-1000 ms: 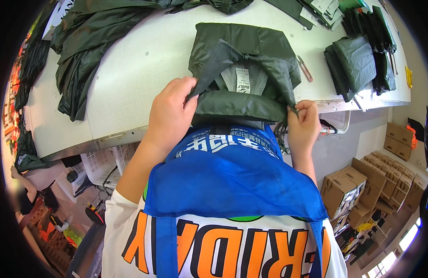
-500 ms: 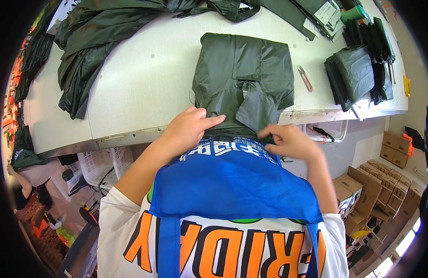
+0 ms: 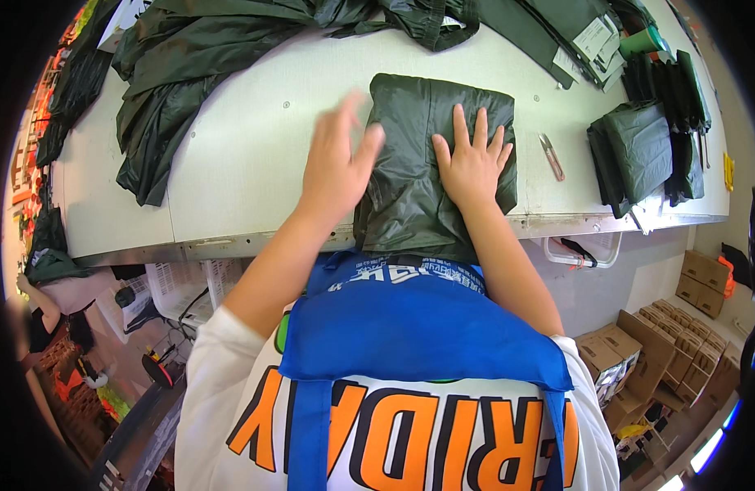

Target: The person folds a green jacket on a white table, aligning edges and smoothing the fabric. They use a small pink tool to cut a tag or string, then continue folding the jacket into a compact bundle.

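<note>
At the far left, a co-worker's arm (image 3: pixel 46 301) reaches up to dark cloth (image 3: pixel 52 260) hanging over the end of the table (image 3: pixel 255 155). A rumpled heap (image 3: pixel 177 78) of dark green cloth runs from there along the far side of the tabletop, one end trailing toward the near edge. White crates (image 3: pixel 171 282) stand below that edge. The left hand (image 3: pixel 335 168) is blurred, raised at the left side of the folded garment (image 3: pixel 402 176); its fingers point up and away with the thumb apart, gripping nothing, and whether it touches the cloth I cannot tell. The garment, dark green and shiny, lies at the near edge of the table, in front of the blue apron (image 3: pixel 426 331), its lower part reaching over the edge. The right hand (image 3: pixel 471 170) rests palm down on its right half, fingers spread wide. Just beside the garment, to the right, lie snips (image 3: pixel 551 157). Farther back are flat dark packs (image 3: pixel 586 29) with white labels and a green roll (image 3: pixel 641 41); nearer is a stack (image 3: pixel 638 147) of folded dark cloth. A white basket (image 3: pixel 613 252) sits under the edge, and cardboard boxes (image 3: pixel 680 331) fill the floor at right.
</note>
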`<state>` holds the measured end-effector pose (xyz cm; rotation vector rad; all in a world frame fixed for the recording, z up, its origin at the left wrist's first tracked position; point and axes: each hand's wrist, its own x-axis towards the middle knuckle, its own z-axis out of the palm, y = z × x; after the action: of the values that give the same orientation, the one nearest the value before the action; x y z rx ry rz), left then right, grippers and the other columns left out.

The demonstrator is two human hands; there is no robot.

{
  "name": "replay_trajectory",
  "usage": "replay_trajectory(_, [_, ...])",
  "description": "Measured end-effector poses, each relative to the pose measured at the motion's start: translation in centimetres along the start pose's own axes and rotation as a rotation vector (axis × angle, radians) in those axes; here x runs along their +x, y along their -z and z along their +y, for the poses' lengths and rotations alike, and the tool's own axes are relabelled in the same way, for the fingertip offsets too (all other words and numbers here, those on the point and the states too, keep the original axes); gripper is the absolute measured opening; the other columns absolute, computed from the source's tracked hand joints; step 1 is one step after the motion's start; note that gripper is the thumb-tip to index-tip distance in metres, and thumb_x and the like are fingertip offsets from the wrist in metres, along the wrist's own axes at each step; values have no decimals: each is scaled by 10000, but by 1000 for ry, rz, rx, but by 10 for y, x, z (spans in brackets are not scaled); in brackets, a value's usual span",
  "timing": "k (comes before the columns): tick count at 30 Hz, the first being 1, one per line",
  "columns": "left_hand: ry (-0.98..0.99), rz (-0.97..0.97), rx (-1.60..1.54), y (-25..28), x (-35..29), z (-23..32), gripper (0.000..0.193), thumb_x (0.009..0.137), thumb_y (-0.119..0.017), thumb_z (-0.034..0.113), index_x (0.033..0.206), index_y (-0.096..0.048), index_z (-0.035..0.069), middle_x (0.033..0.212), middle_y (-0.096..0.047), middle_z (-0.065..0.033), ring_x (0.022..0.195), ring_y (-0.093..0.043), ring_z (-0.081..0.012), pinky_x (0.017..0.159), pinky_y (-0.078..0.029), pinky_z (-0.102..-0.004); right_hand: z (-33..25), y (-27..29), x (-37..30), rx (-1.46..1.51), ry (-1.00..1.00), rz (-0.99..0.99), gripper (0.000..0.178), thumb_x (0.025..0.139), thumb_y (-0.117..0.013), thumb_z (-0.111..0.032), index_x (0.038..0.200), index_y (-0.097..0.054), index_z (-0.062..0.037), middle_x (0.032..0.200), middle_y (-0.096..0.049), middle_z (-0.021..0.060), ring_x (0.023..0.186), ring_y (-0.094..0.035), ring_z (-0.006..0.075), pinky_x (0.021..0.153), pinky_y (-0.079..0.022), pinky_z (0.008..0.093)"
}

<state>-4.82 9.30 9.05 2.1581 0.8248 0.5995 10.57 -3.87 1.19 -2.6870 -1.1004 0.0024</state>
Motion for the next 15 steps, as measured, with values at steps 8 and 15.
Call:
replay_trajectory(8, [268,82,-4,-87,-24,-52,401,961,-476,257,1229,-453,-41,1070,-568,-266,1019,-545,-411,904,-433,-430,32,-1,-18,121,-293,64,628,928,-472,-471,1439,-332,-134,1443,-300,284,1330,-264,487,1072,-209,592])
replay_trajectory(15, [696,24,-443,-96,-37,-67,509,895,-599,149,1295,-386,-84,1255,-506,-220,1090,-545,-310,947,-440,-382,53,19,-9,837,-703,-223,747,823,-682,-449,1239,-467,133,1159,-584,259,1056,-582,298,923,-436,352])
